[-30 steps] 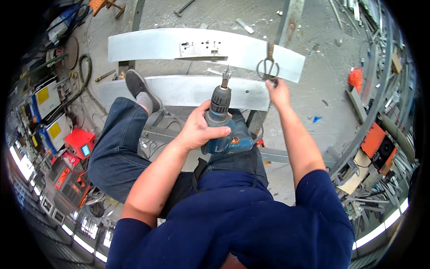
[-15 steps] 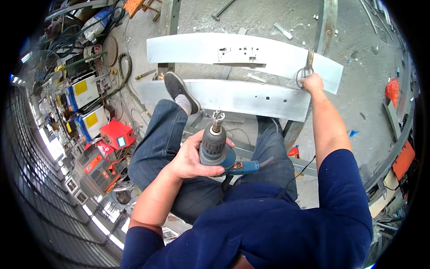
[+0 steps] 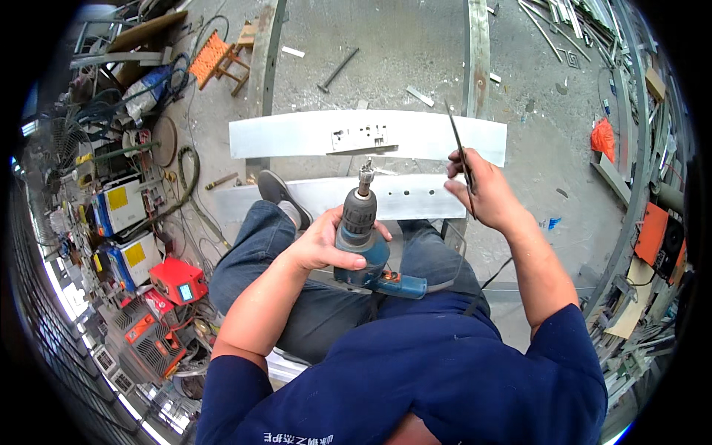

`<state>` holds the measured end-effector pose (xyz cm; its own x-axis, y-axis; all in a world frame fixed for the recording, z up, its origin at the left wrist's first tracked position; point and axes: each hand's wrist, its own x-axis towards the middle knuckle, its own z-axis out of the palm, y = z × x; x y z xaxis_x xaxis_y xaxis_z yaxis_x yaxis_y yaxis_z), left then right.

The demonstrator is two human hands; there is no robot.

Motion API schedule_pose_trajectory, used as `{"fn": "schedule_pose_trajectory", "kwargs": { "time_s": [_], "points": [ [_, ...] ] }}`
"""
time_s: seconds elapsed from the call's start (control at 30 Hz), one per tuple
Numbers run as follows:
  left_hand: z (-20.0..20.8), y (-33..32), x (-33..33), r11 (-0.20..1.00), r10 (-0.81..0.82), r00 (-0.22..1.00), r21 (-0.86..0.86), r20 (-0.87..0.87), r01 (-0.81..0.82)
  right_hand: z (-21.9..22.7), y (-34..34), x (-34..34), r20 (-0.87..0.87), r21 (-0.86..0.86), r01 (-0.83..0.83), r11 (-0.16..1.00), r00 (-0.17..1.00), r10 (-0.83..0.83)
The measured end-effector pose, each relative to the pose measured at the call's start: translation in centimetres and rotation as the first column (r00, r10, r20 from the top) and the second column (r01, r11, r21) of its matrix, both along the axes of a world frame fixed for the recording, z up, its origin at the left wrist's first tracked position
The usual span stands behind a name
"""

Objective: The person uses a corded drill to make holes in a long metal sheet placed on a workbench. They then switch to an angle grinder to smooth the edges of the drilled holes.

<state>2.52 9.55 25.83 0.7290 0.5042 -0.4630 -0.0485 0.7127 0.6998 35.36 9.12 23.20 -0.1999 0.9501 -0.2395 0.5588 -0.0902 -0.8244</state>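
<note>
My left hand (image 3: 322, 245) is wrapped round the body of a blue corded power drill (image 3: 371, 256). Pointing away from me, the drill carries a toothed hole cutter (image 3: 366, 176) in its dark chuck. In my right hand (image 3: 489, 194) is a pair of scissors (image 3: 457, 137), seen nearly edge-on, blades away from me. Beyond the hands lie two pale metal strips. The far strip (image 3: 282, 139) has a small plate (image 3: 361, 138) with cut-outs at its middle. Three dark holes show in the near strip (image 3: 334, 191), which the drill and my leg partly hide.
Metal beams (image 3: 478, 59) run along the floor under the strips. A hammer (image 3: 337, 70) lies beyond them. At left stand a red machine (image 3: 178, 282), white-and-blue boxes and cables; an orange stool (image 3: 211, 59) is farther off. At right are an orange bag (image 3: 602, 139) and metal scraps.
My right hand has drawn back toward me and turned, bringing the scissors edge-on. My left hand still grips the drill. The whole view has shifted, showing more floor ahead.
</note>
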Motion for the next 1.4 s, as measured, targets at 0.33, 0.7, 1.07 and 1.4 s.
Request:
{"fn": "schedule_pose_trajectory", "kwargs": {
  "time_s": [0.33,0.7,1.07,1.4],
  "points": [
    [2.0,1.2,0.7,0.998,-0.048,0.999,0.030,0.021,0.047,9.9,1.4,-2.9,0.205,0.026,-0.217,0.976,0.957,0.207],
    [1.2,-0.1,-0.5,0.998,-0.048,0.999,0.035,0.023,0.048,9.9,0.9,-4.8,0.517,0.290,-0.303,0.908,0.848,0.118],
    [1.7,-0.5,-0.7,1.000,-0.019,0.999,0.026,0.033,0.018,9.4,0.5,-5.6,0.421,0.251,-0.297,0.921,0.890,0.172],
    [1.9,-0.3,-0.8,0.998,-0.027,0.999,0.054,0.021,0.026,9.6,1.1,-6.0,0.522,0.204,-0.367,0.908,0.825,0.216]
  ]
}}
